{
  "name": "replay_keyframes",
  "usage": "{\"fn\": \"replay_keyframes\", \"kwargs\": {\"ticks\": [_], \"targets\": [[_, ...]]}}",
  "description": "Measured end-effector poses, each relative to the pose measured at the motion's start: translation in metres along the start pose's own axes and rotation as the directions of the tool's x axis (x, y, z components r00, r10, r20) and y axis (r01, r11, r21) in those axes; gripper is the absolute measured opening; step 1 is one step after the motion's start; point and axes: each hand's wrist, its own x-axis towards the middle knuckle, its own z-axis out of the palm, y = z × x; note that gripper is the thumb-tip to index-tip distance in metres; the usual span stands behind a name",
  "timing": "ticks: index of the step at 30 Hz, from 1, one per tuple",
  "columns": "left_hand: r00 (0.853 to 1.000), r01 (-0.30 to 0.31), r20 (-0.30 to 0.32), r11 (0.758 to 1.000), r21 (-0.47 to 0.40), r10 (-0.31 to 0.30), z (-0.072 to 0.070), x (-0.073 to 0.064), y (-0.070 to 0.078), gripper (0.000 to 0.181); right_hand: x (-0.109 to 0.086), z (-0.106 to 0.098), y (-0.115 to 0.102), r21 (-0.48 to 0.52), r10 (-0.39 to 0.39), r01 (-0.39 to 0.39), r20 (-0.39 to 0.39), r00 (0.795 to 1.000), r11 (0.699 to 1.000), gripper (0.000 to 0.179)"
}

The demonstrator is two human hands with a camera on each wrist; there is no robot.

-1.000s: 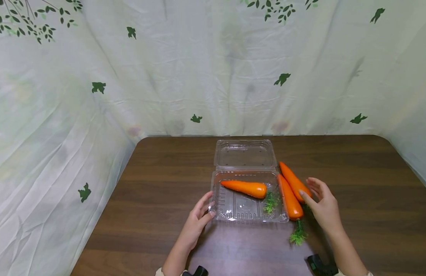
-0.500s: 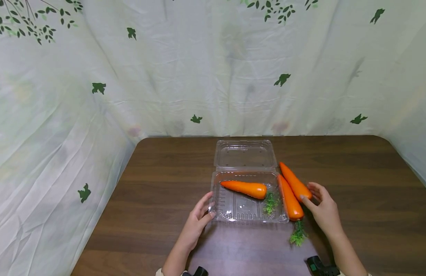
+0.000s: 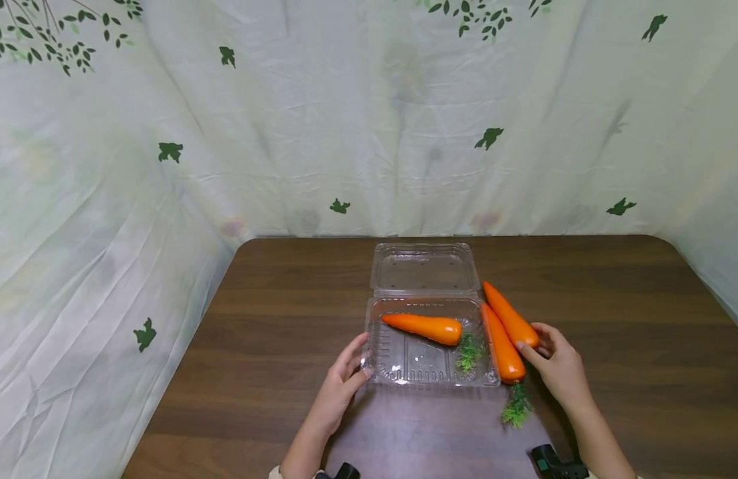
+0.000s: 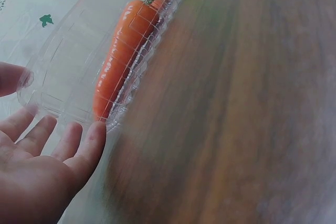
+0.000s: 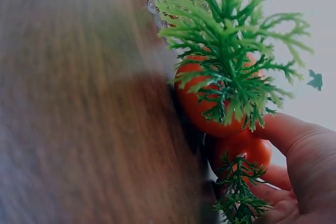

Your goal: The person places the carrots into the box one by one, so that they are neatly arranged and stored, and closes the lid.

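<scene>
A clear plastic clamshell container (image 3: 399,362) lies with its lid (image 3: 425,268) folded back away from me. Inside it rests one orange carrot (image 3: 423,326) with green leaves (image 3: 469,352). My left hand (image 3: 339,392) holds the container's left side, thumb at the near corner and fingertips against the wall. Two more carrots lie to the right; the inner carrot (image 3: 502,342) leans along the container's right edge. My right hand (image 3: 560,366) grips the outer carrot (image 3: 505,311) by its thick end. Its leaves (image 5: 239,198) show in the right wrist view but are hidden by the hand from above.
The brown wooden table (image 3: 273,299) runs back to a pale curtain (image 3: 369,120) with printed leaves. A dark wrist device (image 3: 557,462) sits by the right forearm, and another dark device (image 3: 345,471) by the left.
My right hand has come slightly nearer to me, and its fingers have closed around the outer carrot's thick end. The left hand and the container stay in place.
</scene>
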Motion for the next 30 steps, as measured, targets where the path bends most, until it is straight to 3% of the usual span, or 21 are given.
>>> {"fn": "replay_keyframes", "kwargs": {"ticks": [5,11,20,30], "targets": [[1.0,-0.004,0.004,1.0,0.002,0.004,0.0,0.0,0.0,0.056,-0.001,0.001,0.0,-0.008,-0.014,0.014,-0.02,1.0,1.0,0.052],[1.0,-0.005,0.005,1.0,0.0,0.005,-0.001,0.0,-0.001,0.056,-0.003,0.002,0.0,0.002,-0.062,0.062,-0.125,0.99,0.998,0.044],[1.0,-0.005,0.001,1.0,-0.002,0.005,0.0,0.0,-0.001,0.056,-0.004,0.002,-0.007,0.07,-0.029,0.046,-0.232,0.972,0.996,0.043],[1.0,0.006,0.001,1.0,-0.005,-0.006,0.0,0.0,0.0,0.056,-0.002,0.002,-0.014,0.134,-0.034,0.077,-0.295,0.955,0.988,0.043]]}}
